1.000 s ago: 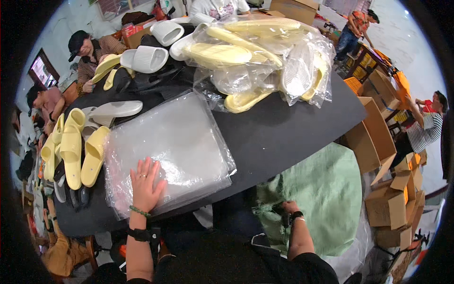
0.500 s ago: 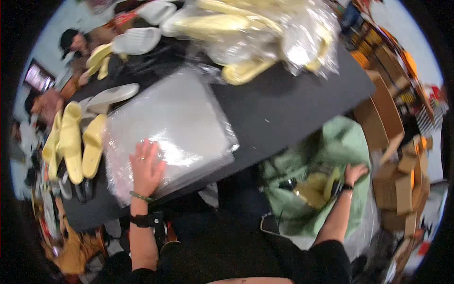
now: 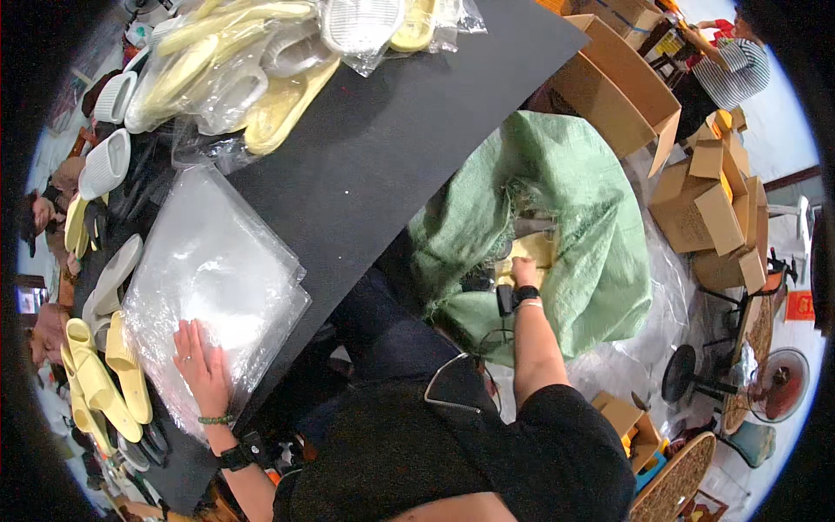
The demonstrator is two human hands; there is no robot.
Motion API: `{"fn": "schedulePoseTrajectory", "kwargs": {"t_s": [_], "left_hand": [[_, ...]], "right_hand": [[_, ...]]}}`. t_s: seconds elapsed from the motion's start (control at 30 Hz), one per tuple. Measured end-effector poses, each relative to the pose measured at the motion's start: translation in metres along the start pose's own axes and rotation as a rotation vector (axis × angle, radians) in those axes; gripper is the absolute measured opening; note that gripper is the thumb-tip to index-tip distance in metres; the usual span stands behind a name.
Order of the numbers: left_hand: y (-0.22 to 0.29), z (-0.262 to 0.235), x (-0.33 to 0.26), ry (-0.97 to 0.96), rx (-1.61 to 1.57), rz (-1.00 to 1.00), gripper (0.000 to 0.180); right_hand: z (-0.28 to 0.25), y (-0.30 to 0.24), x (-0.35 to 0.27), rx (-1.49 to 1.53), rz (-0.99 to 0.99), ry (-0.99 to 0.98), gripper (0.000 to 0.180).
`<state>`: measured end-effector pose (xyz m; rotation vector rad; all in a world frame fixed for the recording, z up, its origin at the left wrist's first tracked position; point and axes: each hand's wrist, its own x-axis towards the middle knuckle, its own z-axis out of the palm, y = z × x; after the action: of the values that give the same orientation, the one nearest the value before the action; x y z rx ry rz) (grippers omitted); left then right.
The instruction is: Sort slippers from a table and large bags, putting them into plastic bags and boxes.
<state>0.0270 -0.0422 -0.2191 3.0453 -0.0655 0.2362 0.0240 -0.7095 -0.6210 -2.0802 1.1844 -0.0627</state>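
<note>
- Fingers of the left hand, at 8 o'clock, are slightly spread and lie flat on a stack of see-through plastic bags, pinching nothing.
- The right hand is at 3 o'clock, near the centre, reaching into the mouth of a green woven sack. Its fingers look curled; whether they grip anything, I cannot tell.
- Yellow slippers, partly hidden, show inside the sack, just beyond the right hand.
- The bags lie at 9 o'clock on a dark table, one corner toward 12 o'clock and the right-hand corners slightly fanned apart.
- Each bag is probably very light, limp and slippery, apt to cling to the next and crease rather than break. The fanned corners look the best place to pinch a single one, while a flat palm steadies the rest.
- The slippers look like soft, springy foam, light and hard to damage. A hold around the middle of the sole or over the strap should suit; any film over them would make them slide.
- The sack looks floppy and is best held by its rim.
- Wrapped slippers are heaped between 10 and 11 o'clock, pale slippers sit between 9 and 10, and loose yellow slippers between 8 and 9.
- Open cardboard boxes stand on the floor between 2 and 3 o'clock; a person in a striped top is at 2.
</note>
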Motion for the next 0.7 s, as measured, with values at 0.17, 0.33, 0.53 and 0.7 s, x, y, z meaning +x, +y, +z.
{"fn": "schedulePoseTrajectory", "kwargs": {"t_s": [0.17,0.33,0.53,0.7], "left_hand": [[-0.003,-0.002,-0.004,-0.026,0.047,-0.014,0.057],[-0.003,-0.002,-0.003,-0.052,0.061,-0.015,0.056],[-0.007,-0.004,-0.005,-0.048,0.061,-0.014,0.057],[0.002,-0.001,0.002,-0.073,0.038,-0.029,0.057]], "right_hand": [[0.037,-0.022,-0.023,0.152,0.114,0.080,0.056],[0.037,-0.037,-0.009,0.055,0.157,-0.062,0.102],[0.054,-0.046,-0.013,-0.029,0.221,-0.313,0.111],[0.056,-0.015,0.002,-0.123,0.090,-0.350,0.098]]}}
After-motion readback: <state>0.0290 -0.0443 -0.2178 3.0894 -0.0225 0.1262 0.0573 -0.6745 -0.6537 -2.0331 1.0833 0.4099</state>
